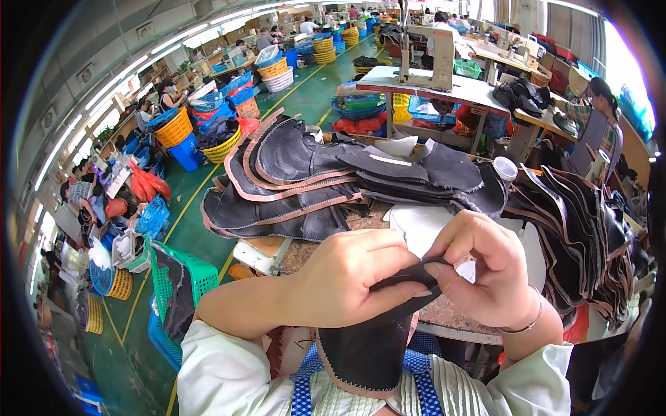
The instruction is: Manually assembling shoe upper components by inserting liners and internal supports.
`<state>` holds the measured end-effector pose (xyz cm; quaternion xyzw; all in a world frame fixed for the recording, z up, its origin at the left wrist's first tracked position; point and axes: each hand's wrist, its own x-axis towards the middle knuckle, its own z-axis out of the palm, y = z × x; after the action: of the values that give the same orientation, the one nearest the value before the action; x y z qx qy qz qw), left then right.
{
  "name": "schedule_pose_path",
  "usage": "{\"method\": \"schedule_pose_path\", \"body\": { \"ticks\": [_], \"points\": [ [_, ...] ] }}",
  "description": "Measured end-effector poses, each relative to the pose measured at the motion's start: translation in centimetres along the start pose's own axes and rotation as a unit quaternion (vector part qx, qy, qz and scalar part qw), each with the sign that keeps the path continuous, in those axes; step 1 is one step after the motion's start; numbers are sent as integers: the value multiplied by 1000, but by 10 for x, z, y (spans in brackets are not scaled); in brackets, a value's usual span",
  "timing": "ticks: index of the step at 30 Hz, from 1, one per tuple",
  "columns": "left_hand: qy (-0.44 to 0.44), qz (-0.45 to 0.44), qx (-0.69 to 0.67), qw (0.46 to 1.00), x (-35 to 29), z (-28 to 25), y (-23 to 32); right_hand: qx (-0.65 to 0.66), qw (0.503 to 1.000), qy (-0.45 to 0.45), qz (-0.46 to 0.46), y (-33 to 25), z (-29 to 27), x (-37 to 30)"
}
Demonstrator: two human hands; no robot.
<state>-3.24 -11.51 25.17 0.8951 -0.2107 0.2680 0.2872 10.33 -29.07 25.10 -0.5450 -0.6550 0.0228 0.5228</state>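
The left hand (350, 277) and right hand (489, 274) together pinch one black piece (368, 353) at its folded upper edge, before the white shirt (229, 374). Its long axis runs from one to seven o'clock, the rounded, stitched end pointing to seven. Two piles surround it: the first pile (298, 156) at eleven, the second pile (569, 236) at two.

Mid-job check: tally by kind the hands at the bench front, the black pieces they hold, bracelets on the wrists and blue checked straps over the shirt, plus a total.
Hands: 2, left hand and right hand
Held black piece: 1
Bracelet, on the right wrist: 1
Blue checked straps: 2
Total: 6
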Motion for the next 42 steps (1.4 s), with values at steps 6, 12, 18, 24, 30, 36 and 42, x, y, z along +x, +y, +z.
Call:
{"method": "schedule_pose_path", "body": {
  "ticks": [6, 12, 18, 24, 30, 36, 42],
  "points": [
    [-65, -109, -137, 982, 6, -3, -7, 249, 945, 164, 136, 7, 27, -1],
    [-22, -133, -157, 978, 0, 3, -5, 48, 983, 174, -11, 29, 31, -13],
    [68, -103, -68, 990, -11, 11, -4, -124, 979, 140, -79, 37, 29, -27],
    [198, -11, 112, 974, -20, 33, -12, -90, 994, 44, -31, 42, 16, -18],
    [203, -160, -29, 965, -20, 13, -10, -160, 976, 106, -106, 39, 19, -22],
    [192, -130, -80, 969, -21, 16, -8, -71, 995, 46, -57, 52, 11, -26],
    [125, 44, 225, 965, -26, 15, -30, -104, 988, 99, -51, 55, 9, -33]
  ]
}}
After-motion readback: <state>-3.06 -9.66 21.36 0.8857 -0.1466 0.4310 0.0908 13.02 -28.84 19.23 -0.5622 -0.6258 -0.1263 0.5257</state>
